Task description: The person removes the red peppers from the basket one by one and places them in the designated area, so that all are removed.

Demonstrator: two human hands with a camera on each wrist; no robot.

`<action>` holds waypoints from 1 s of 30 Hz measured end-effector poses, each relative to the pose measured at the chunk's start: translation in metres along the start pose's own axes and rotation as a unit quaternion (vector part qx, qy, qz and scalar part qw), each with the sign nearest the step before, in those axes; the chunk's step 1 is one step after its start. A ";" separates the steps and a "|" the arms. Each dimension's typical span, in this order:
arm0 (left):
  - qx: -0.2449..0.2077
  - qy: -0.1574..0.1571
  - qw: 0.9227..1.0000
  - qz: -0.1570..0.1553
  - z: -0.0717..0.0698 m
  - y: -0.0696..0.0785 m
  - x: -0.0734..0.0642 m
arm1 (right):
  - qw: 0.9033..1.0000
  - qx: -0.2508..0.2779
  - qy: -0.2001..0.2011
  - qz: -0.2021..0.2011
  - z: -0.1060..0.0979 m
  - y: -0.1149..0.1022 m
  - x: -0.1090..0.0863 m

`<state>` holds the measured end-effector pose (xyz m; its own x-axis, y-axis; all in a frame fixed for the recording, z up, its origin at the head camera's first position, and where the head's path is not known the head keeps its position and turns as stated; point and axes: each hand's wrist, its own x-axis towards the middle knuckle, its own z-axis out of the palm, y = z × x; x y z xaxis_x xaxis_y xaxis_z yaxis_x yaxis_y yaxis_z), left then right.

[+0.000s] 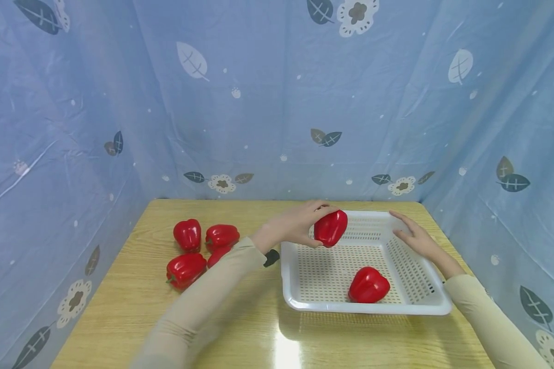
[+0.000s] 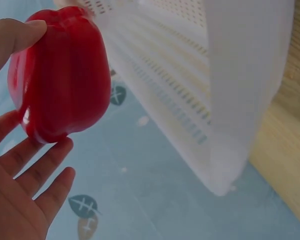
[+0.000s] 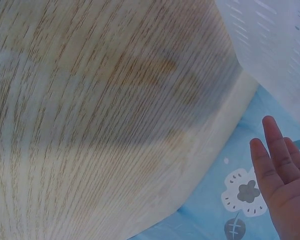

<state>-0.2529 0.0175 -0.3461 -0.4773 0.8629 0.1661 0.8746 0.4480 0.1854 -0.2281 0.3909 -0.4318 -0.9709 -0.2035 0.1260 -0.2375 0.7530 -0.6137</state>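
Observation:
My left hand (image 1: 301, 223) grips a red bell pepper (image 1: 331, 228) above the left part of a white perforated plastic basket (image 1: 351, 307). In the left wrist view the thumb presses one side of this pepper (image 2: 65, 75) and the fingers support the other, beside the basket's wall (image 2: 240, 75). Another red bell pepper (image 1: 369, 285) lies inside the basket near its front wall. At the basket's right side is my right hand (image 1: 415, 238), fingers extended and holding nothing. The right wrist view shows that hand (image 3: 285, 175) with straight fingers close to the basket wall (image 3: 275, 55).
Several red bell peppers (image 1: 186, 270) lie grouped on the left of the wooden table (image 1: 115, 312), some partly hidden by my left sleeve. A blue patterned curtain (image 1: 258, 102) stands behind the table and along both sides.

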 end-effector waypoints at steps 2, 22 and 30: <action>-0.009 0.001 1.000 -0.002 -0.002 -0.002 -0.003 | 1.000 0.001 -0.001 0.001 0.000 0.000 0.000; -0.012 0.029 0.998 -0.053 -0.012 -0.033 -0.045 | 1.000 0.004 -0.004 -0.001 -0.001 0.001 0.002; -0.025 0.026 0.996 -0.077 -0.014 -0.044 -0.062 | 1.000 0.008 -0.006 -0.001 -0.002 0.003 0.002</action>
<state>-0.2631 -0.0588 -0.3512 -0.6109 0.7706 0.1816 0.7855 0.5616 0.2599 -0.2309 0.3935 -0.4319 -0.9702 -0.2121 0.1171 -0.2379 0.7429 -0.6257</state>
